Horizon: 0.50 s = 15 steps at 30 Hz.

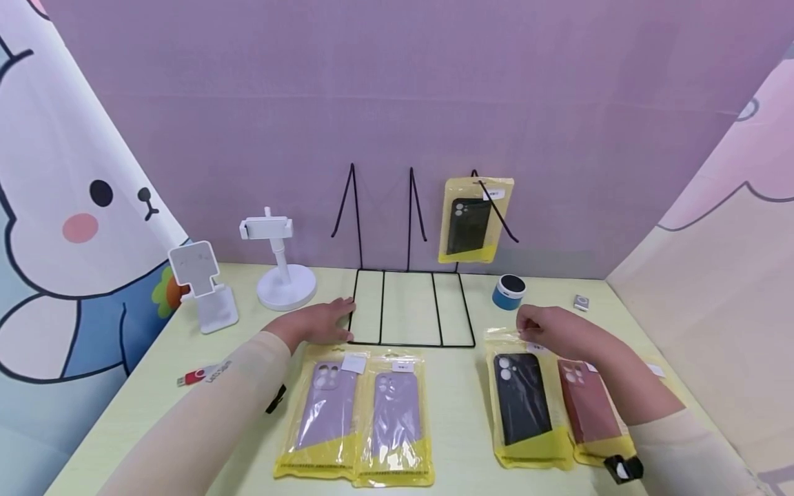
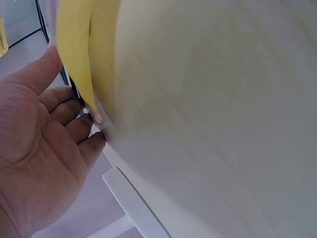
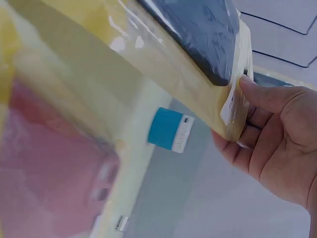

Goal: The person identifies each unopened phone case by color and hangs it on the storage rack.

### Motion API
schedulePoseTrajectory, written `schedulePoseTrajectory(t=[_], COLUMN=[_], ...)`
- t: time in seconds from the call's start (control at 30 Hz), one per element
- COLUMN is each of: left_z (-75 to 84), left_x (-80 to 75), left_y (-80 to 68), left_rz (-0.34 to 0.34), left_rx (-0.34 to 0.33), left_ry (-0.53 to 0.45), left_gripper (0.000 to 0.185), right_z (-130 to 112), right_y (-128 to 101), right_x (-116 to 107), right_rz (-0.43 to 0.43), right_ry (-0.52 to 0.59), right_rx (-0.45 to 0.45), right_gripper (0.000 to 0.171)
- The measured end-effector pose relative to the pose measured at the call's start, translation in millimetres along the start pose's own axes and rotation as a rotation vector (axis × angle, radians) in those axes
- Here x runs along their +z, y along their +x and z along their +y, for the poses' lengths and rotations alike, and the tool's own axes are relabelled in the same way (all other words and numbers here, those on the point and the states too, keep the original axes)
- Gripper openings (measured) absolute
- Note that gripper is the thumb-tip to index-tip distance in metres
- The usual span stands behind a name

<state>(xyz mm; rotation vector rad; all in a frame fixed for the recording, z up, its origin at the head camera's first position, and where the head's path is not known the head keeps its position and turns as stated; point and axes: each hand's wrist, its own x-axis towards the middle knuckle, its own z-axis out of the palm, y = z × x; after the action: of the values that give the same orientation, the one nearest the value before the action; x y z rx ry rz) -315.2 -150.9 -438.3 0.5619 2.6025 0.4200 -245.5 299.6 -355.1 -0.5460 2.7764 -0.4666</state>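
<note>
Nearest the camera, four phone cases in yellow-edged clear bags are laid flat on the pale table (image 1: 459, 399): two purple cases (image 1: 356, 417) side by side at the left, and at the right a black case (image 1: 523, 406) with a dark red case (image 1: 589, 410) just beside it, the red one partly covered by the right forearm. The top edge of the black case's bag is pinched between the thumb and fingers of the right hand (image 1: 552, 331), as the right wrist view confirms, with that end lifted slightly off the table. Further in, the left hand (image 1: 319, 320) is laid flat with straight, relaxed fingers, holding nothing, its fingertips touching the front left corner of the black wire rack (image 1: 409, 306). A red USB stick (image 1: 195, 376) is seen near the left forearm. Beyond the right hand a small blue round speaker (image 1: 509, 291) and a tiny silver gadget (image 1: 580, 302) are placed, well apart from the cases. At the far left two white phone stands (image 1: 279, 262) are set. At the rack's upright back, another bagged black case (image 1: 474, 220) is hung at the right, against the purple wall (image 1: 397, 89).
</note>
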Motion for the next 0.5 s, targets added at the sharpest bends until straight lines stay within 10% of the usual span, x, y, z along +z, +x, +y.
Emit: schedulePoseTrajectory(t=[0.5], left_z=[2.1], left_x=[-1.6], left_y=[-2.3], left_rz=[0.006], left_rx=[0.023], left_ry=[0.008], left_gripper=[0.080], right_z=[-30], right_y=[-27], right_x=[-35], right_rz=[0.148], right_ry=[0.080], right_rx=[-0.146], right_gripper=[0.009])
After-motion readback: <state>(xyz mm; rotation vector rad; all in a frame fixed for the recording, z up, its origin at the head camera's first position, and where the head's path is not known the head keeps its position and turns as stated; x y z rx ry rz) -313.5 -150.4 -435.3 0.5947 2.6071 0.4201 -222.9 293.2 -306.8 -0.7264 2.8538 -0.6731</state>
